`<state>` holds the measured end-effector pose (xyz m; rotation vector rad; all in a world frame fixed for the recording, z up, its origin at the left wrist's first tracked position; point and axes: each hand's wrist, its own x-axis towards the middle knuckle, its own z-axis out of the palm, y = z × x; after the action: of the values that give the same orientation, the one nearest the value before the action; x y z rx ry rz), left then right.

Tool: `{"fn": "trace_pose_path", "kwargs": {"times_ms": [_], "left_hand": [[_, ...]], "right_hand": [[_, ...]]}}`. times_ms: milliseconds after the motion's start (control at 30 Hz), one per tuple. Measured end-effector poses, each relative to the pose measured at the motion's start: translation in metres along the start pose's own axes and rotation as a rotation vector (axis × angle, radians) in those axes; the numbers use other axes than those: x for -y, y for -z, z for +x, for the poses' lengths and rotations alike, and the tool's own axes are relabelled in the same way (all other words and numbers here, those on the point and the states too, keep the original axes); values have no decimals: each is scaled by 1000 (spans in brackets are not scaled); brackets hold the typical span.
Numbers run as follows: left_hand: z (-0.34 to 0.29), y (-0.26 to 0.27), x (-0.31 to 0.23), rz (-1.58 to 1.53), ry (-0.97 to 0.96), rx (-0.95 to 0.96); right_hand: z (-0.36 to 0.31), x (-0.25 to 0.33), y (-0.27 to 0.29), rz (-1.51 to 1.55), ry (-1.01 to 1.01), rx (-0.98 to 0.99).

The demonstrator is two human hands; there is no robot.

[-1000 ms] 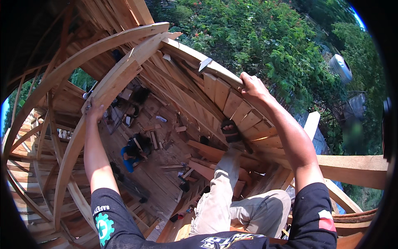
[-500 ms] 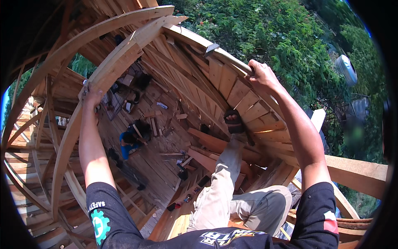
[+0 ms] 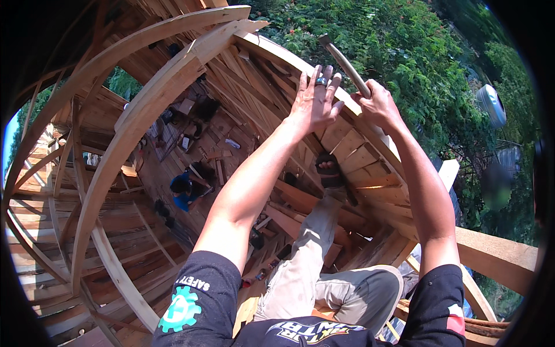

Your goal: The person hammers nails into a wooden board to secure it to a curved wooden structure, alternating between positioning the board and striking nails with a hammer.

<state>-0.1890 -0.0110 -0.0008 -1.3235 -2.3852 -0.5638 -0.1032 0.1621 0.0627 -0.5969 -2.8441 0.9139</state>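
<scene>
My right hand (image 3: 378, 107) is closed around the handle of a hammer (image 3: 347, 66), whose head points up and to the left, beyond the outer edge of the planked wooden side. My left hand (image 3: 315, 101) has its fingers spread, a ring on one of them. It lies over the long top plank (image 3: 283, 55) of that side, fingertips at the plank's edge; whether it presses on the wood I cannot tell. A curved timber rib (image 3: 144, 104) rises to the left of my left arm.
My foot (image 3: 328, 168) is braced against the inner planking (image 3: 376, 173). Far below, a person in blue (image 3: 184, 191) crouches on the plank floor among offcuts. A thick beam (image 3: 497, 251) juts out at the right. Green trees (image 3: 393, 46) stand outside.
My left hand has let go of the curved rib and moved right to the top plank, fingers spread. My right hand has lifted the hammer's head up off the plank.
</scene>
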Motion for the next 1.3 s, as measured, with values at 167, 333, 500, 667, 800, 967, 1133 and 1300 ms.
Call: {"fn": "trace_pose_path", "kwargs": {"times_ms": [167,333,500,667,800,967,1133,1300], "left_hand": [[30,-20,-26,-83,-286,241],[41,-8,-25,-103,-311,392],[39,-20,-15,-166,-374,204],[40,-28,-12,-157,-422,175],[33,-33,-11,-139,-416,55],[33,-33,-19,-100,-382,9],[34,-37,-12,-189,-438,-73],[32,-28,-17,-224,-359,87]], "right_hand": [[-3,-20,23,80,-34,-73],[-19,-34,25,-52,-91,-30],[-33,-27,25,-120,-44,15],[-31,-36,18,-138,116,-69],[-22,-17,24,-115,-39,32],[-8,9,43,120,-26,-22],[-18,23,44,326,87,-45],[-41,2,41,-44,-35,-38]]}}
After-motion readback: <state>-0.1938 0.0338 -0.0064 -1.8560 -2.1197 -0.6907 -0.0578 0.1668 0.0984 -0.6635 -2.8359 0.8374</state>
